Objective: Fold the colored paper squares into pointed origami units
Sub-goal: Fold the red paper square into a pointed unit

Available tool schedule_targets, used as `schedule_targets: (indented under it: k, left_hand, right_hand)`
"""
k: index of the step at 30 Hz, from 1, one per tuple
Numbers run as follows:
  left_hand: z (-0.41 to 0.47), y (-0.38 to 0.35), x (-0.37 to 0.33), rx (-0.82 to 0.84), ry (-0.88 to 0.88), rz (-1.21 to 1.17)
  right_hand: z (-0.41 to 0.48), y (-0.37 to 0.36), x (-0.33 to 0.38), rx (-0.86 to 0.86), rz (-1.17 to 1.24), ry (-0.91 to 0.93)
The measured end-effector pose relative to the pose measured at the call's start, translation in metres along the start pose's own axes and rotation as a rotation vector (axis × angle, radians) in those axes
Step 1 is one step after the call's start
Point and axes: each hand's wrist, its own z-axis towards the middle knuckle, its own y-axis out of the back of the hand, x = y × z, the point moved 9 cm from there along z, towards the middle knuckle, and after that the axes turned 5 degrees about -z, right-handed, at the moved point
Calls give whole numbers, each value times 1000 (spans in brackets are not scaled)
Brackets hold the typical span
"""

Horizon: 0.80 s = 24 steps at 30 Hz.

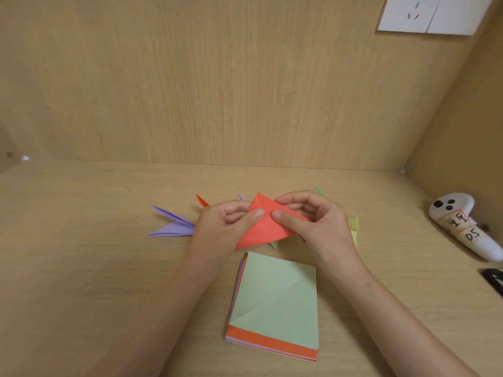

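A red-orange paper (261,227), folded to a pointed shape, is held just above the desk between both hands. My left hand (223,224) pinches its left side with the thumb on top. My right hand (313,221) pinches its right side, thumb tip close to the left thumb. Below them lies a stack of paper squares (275,303), a creased pale green sheet on top and an orange one under it. Finished purple pointed units (171,224) lie to the left. An orange tip (202,200) and green and yellow units (353,227) peek out behind the hands.
The wooden desk (95,268) is closed in by a back panel and a right side wall. A white handheld controller (460,227) with a taped label lies at the right. A black object (494,281) shows at the right edge. A white wall socket (424,14) sits high up.
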Motion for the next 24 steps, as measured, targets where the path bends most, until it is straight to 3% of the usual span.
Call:
schedule_targets:
  k: [9, 13, 16, 24]
  left_hand:
    - [-2, 12, -1, -124, -4, -59]
    - [-2, 18, -2, -188, -16, -142]
    - [-4, 12, -3, -159, -18, -157]
    - [-7, 5, -1, -122, -2, -233]
  right_hand:
    - [-1, 7, -10, -71, -15, -88]
    - [-6, -11, -16, 76, -5, -193]
    - [-12, -25, -19, 153, 35, -204]
    - [-10, -18, -16, 83, 162, -175]
